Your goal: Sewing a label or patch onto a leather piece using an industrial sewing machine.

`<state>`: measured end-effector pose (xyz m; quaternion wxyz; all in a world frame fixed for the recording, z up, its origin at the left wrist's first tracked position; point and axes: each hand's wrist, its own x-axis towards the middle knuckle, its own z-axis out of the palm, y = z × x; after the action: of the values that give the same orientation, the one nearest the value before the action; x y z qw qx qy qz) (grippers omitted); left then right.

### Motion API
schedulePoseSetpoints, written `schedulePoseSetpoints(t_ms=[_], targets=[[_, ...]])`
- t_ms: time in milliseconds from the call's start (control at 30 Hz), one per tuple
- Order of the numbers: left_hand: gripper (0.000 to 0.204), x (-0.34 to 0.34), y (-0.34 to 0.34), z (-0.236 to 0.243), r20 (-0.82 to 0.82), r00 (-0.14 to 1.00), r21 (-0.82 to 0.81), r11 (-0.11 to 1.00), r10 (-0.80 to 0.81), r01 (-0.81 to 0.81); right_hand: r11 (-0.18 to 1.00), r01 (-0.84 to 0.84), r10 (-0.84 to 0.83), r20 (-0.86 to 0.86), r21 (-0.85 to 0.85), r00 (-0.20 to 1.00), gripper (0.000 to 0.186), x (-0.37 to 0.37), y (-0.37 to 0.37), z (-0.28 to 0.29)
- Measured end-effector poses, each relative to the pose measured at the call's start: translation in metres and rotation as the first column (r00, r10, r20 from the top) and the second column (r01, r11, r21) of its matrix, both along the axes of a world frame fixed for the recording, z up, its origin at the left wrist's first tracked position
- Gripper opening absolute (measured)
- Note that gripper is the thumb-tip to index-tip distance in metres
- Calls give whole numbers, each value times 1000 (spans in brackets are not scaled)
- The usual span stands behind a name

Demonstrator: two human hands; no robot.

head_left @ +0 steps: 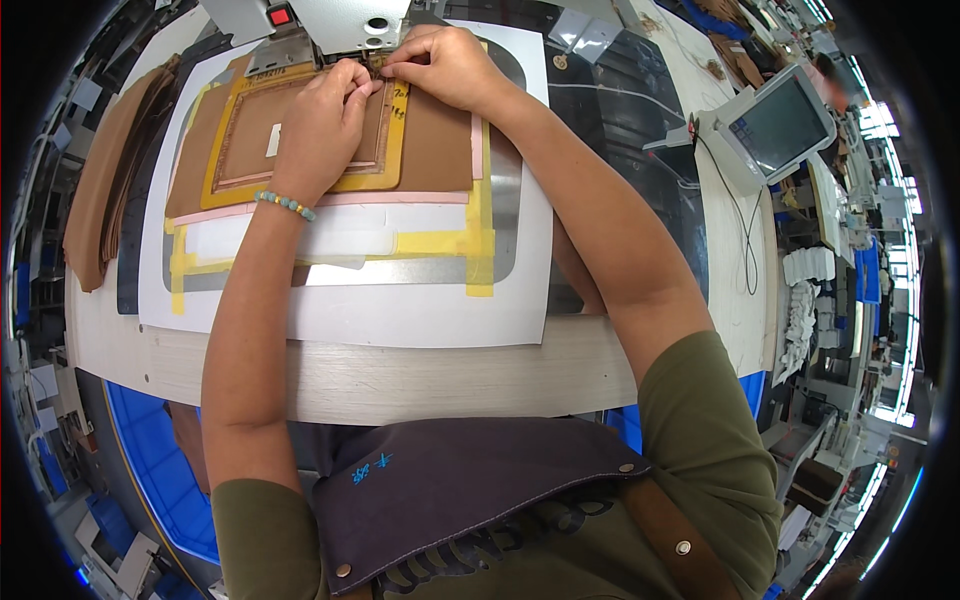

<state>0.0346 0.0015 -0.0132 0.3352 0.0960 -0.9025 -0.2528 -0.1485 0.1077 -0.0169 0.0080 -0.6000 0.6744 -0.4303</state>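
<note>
Both hands meet under the head of a white sewing machine [350, 22], close to its needle area. My left hand [325, 130] reaches over a yellow template frame [396, 150], its thumb and fingertips pinched together. My right hand [452, 68] comes in from the right, thumb and index finger also pinched, almost touching the left fingertips. What they pinch, if anything, is too small to make out. The frame lies on a brown panel [437, 150] with a pink layer showing along its edges. Beneath is a white sheet [500, 315] with strips of yellow tape [480, 245].
A stack of brown pieces [105, 185] lies at the table's left side. To the right stands a control screen [785, 120] with a cable hanging down. The pale table edge [430, 385] runs before my apron, and a blue bin [160, 470] sits below left.
</note>
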Motion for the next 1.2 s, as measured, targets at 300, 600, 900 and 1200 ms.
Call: schedulePoseSetpoints(t_ms=[300,600,900,1200], targets=[[8,0,1,0,-22,1000,-28,1000,-10,9,1000,-7,6,-134,-7,991,15,0,-2,-1],[9,1,3,3,8,1000,-23,1000,14,-14,998,-35,31,75,58,997,20,-5,0,0],[8,-1,0,-1,-5,1000,-22,1000,3,-3,994,-67,64,-37,-89,997,20,1,-3,-3],[7,0,1,1,-4,1000,-36,999,-14,14,999,-1,1,11,-40,1000,17,6,0,3]])
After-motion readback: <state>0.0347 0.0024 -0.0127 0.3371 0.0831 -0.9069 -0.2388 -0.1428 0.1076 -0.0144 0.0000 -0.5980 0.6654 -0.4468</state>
